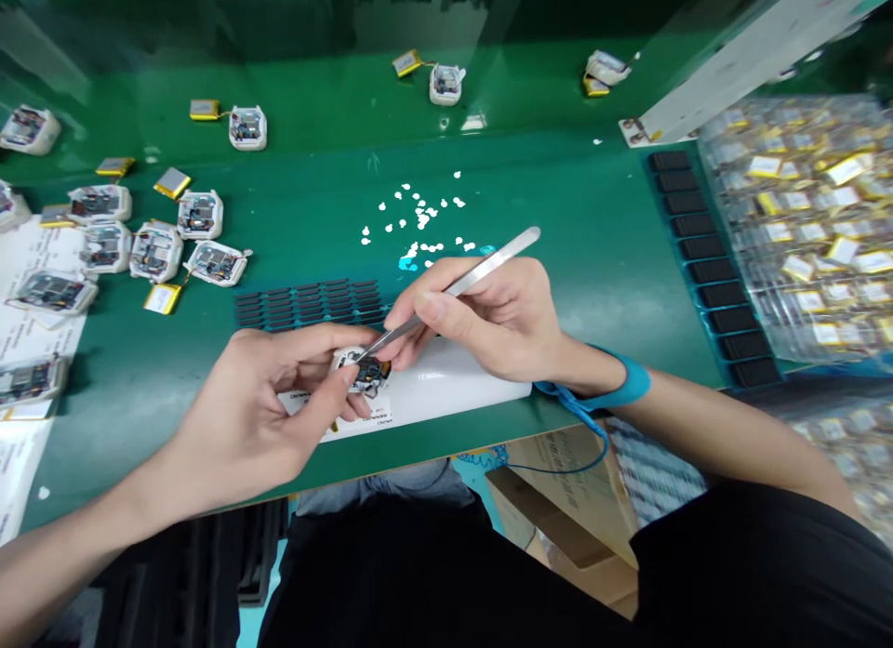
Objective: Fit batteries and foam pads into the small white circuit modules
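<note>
My left hand (279,397) is closed around a small white device shell (363,371) with an exposed circuit board, held just above the front of the green mat. My right hand (488,318) pinches silver tweezers (460,281), and their tips rest on the board inside the shell. A blue wrist strap (628,383) with a coiled cord sits on my right wrist. Under both hands lies a white sheet with labels (433,397).
Several open white shells with boards and yellow batteries (157,248) lie at the left. A strip of black pads (311,304) sits behind my hands, white bits (419,216) beyond it. Black pad strips (704,267) and bagged yellow batteries (802,211) fill the right side.
</note>
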Demonstrator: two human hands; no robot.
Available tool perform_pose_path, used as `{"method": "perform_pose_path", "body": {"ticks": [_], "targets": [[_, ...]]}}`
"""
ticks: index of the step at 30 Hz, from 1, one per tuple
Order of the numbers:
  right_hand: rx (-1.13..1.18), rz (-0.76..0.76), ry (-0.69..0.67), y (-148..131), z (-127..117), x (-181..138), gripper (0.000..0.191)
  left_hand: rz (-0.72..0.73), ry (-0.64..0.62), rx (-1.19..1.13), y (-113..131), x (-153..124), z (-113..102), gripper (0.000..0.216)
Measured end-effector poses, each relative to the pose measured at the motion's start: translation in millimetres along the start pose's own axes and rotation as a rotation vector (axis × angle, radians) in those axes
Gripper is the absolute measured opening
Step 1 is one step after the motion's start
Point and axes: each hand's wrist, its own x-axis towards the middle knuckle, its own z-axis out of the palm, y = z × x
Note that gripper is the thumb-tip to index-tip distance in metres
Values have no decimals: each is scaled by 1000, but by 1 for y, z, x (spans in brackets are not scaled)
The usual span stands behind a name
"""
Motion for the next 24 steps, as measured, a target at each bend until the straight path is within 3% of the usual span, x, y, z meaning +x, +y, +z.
{"method": "perform_pose_path", "body": {"ticks": [3,6,10,13,19,24], "targets": [[-71,-111,167,-2,-7,2,19,40,69,66,0,-1,-4,20],[-375,-269,284,-4,-20,6,18,19,200,76,0,1,-10,22],[-778,-289,57,0,-36,10,17,-10,289,64,-4,9,-17,19],[-898,-323,-44,7,-41,11,19,72,242,204,-11,14,-19,19],[-906,-295,-51,10,-43,12,22,251,13,592,-19,15,-11,22],[-936,-307,-27,9,-44,13,23,373,-14,738,-26,16,-8,22]]}}
